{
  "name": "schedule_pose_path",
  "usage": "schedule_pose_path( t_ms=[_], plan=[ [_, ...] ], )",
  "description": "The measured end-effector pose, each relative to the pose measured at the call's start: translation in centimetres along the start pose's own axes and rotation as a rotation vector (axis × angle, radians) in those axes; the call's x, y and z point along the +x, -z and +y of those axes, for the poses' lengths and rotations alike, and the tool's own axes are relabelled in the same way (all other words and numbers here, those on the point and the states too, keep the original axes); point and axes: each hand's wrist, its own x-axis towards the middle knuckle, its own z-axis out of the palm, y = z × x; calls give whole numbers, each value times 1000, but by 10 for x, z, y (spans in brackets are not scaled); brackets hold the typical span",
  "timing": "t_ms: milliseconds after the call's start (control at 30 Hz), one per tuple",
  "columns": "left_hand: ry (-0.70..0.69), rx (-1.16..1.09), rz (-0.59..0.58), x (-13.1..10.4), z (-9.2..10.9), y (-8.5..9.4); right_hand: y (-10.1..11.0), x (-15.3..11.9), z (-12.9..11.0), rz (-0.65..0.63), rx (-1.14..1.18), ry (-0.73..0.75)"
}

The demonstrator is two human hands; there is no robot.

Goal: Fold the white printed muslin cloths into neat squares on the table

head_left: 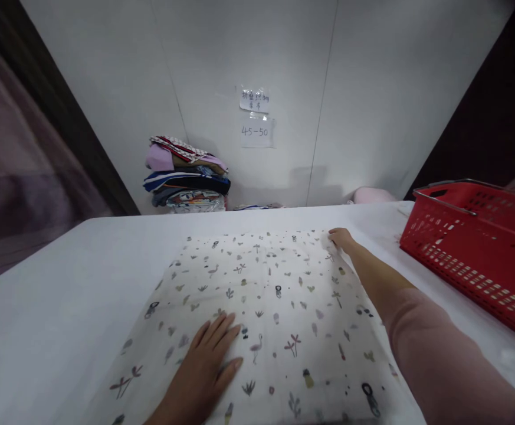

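A white cloth [261,307] printed with small flamingos, palms and leaves lies spread over the white table, running off the bottom of the view. My left hand [206,363] rests flat on its lower left part, fingers stretched out. At the far right corner of the cloth, my right hand [340,237] has its fingers closed on the edge. My right arm reaches along the cloth's right side.
On the right stands a red plastic basket [474,254] with a metal handle. A stack of folded fabrics [189,177] is at the back left. Two paper notes [257,131] hang on the wall. A pink object [372,195] sits beyond the table's back edge [284,213].
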Motion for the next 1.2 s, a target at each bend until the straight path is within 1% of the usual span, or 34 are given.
schedule_pose_path(
  t_ms=[100,267,367,467,700,767,833,900,933,1033,1067,1133,1200],
  plan=[
    [2,24,4,0,0,0,-1,8,3,18,-61,22],
    [-3,37,0,0,0,-1,-3,15,1,97,-174,104],
    [0,28,7,-1,-1,-2,-7,13,2,123,-235,136],
    [8,11,1,-1,-2,-1,-9,9,3,112,-297,154],
    [20,-50,-64,-3,-1,-1,-10,7,5,120,-464,143],
    [30,-101,-72,-5,-3,-1,-11,5,4,125,-495,166],
    [70,-166,-83,-4,-9,4,-13,0,1,135,-518,220],
    [166,-211,-99,7,-20,15,-18,-8,-3,139,-531,321],
    [229,-214,-106,15,-29,21,-21,-13,-4,131,-533,387],
    [352,-155,-121,52,-65,33,-36,-26,-6,47,-541,574],
    [398,-120,-137,64,-80,33,-40,-28,-5,7,-553,606],
    [531,-40,-154,82,-107,27,-48,-29,0,-55,-592,608],
    [646,-7,-224,90,-129,15,-52,-26,4,-84,-630,570]
  ],
)
